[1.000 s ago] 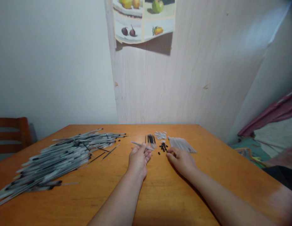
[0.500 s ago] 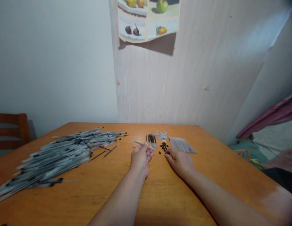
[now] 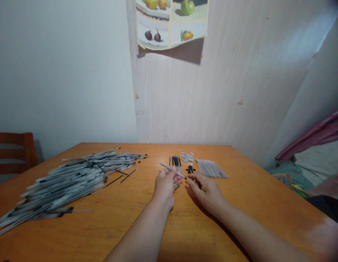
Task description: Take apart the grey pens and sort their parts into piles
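So from my seat I've got the left hand pinching a slim pale tube at a slant above the wooden surface, with a little black bit right by its lower end. My right hand is just beside that end, fingers loosely curled, and honestly I can't tell if it's gripping anything. Just past the hands sit a cluster of black plugs, some dark thin sticks, small whitish pieces and a row of clear tubes, with a big messy heap of pens off left.
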The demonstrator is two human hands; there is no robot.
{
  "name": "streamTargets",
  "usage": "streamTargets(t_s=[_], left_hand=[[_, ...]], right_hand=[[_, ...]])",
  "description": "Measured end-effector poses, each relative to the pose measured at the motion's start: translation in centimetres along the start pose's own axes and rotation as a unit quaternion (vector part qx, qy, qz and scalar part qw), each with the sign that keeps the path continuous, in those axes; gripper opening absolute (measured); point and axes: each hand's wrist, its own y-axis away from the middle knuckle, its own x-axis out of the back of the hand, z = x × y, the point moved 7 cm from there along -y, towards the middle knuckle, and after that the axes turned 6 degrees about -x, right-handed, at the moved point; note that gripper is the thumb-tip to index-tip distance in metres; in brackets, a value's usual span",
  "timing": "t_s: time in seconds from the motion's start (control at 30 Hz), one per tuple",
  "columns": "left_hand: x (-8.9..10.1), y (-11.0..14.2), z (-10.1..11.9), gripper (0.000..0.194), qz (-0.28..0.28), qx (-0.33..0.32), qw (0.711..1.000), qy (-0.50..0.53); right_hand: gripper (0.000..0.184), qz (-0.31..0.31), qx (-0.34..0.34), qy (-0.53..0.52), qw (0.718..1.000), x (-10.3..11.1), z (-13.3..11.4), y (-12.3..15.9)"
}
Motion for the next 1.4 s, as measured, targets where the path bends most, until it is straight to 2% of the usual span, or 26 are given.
streamTargets(t_s=[0.33, 0.53, 0.73, 0.97, 1.2, 1.3, 1.4], left_hand=[[-0.5, 0.6, -0.4, 0.024, -0.020, 0.004, 1.000, -0.011], [-0.3, 0.3, -0.3, 0.018, -0.020, 0.001, 1.000, 0.000], [1.0, -1.0, 0.5, 0.012, 0.012, -0.004, 0.999, 0.035], [3.4, -3.0, 1.1, 0.013, 0.067, -0.013, 0.995, 0.068], [5.0, -3.8, 2.4, 0.015, 0.124, -0.024, 0.986, 0.108], [5.1, -3.8, 2.4, 0.015, 0.132, -0.027, 0.985, 0.112], [5.0, -3.9, 2.2, 0.014, 0.126, -0.034, 0.986, 0.103]], right_hand=[[0.025, -0.023, -0.002, -0.018, 1.000, 0.4, -1.4, 0.3], [0.024, -0.036, -0.019, 0.000, 0.999, 0.5, -1.5, 0.6], [0.021, -0.037, -0.004, -0.005, 0.999, 1.0, -1.6, 0.6], [0.019, -0.027, 0.027, -0.013, 0.999, 2.0, -2.0, 0.9], [0.019, -0.027, 0.021, -0.030, 0.999, 3.3, -0.8, 0.5], [0.021, -0.008, 0.007, 0.009, 1.000, 3.7, -0.5, 0.2], [0.024, 0.037, -0.023, 0.074, 0.996, 4.1, -0.8, 0.1]])
